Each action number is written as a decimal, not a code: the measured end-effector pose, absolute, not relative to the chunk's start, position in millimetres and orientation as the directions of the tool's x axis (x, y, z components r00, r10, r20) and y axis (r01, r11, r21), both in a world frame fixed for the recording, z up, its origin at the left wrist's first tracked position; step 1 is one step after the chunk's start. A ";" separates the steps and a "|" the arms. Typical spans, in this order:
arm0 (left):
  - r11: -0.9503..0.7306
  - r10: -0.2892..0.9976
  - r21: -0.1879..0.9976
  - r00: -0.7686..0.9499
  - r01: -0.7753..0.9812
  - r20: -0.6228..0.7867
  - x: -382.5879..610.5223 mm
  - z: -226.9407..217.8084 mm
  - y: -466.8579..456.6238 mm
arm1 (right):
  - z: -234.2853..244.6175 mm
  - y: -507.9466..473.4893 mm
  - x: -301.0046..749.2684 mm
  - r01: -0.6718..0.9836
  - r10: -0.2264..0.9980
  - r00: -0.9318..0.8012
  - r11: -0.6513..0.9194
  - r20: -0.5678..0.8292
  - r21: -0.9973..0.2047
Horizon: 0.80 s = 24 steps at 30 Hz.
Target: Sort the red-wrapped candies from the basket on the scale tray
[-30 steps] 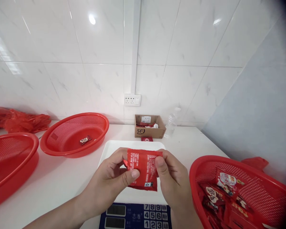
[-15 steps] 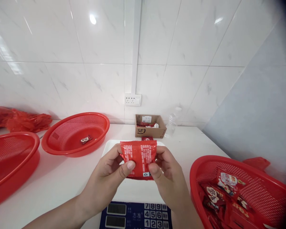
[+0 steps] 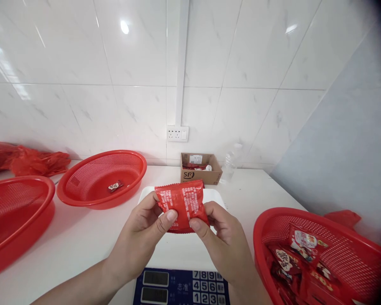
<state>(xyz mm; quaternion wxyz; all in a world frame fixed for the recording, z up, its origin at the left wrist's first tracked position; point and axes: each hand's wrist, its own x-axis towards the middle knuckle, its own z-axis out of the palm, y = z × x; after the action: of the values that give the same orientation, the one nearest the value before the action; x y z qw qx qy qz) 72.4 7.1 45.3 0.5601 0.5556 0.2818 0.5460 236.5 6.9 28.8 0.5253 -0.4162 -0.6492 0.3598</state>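
Observation:
Between my two hands is a small red snack packet (image 3: 181,203) with white print and crimped edges, its printed back facing me. My left hand (image 3: 146,233) pinches the packet's left side, thumb on the front and fingers behind. My right hand (image 3: 224,239) grips its lower right side the same way. The packet is held tilted above the white pan of a digital scale (image 3: 180,287), whose blue panel has number keys and dark displays. The fingers behind the packet are partly hidden.
On the right, a red basket (image 3: 284,216) holds several red snack packets. Another red basket (image 3: 136,163) at back left has one small packet in it. A third red basket (image 3: 44,199) is at far left, near red plastic bags (image 3: 38,161). A cardboard box (image 3: 201,176) and a clear bottle (image 3: 231,161) stand behind.
The packet has tilted, its right end lower, and moved slightly up and left. My right hand has shifted a little left with it; both hands keep their grip.

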 end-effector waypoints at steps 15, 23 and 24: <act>-0.185 0.913 0.924 0.289 -0.334 0.288 73.4 47.0 7.0 | 26.9 6.1 236.5 0.186 0.898 -0.115 0.439 0.424 -0.879; -0.184 0.917 0.921 0.278 -0.344 0.287 74.9 47.9 5.8 | 30.3 4.7 236.9 0.179 0.899 -0.117 0.437 0.422 -0.881; -0.182 0.917 0.922 0.279 -0.342 0.284 74.8 47.9 5.8 | 30.4 4.7 236.9 0.173 0.899 -0.119 0.436 0.421 -0.883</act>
<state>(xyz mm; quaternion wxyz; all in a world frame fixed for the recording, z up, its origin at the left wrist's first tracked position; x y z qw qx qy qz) 74.8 5.8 47.9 0.5832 0.5472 0.2628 0.5398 236.9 4.7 30.4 0.5267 -0.4040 -0.6637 0.3447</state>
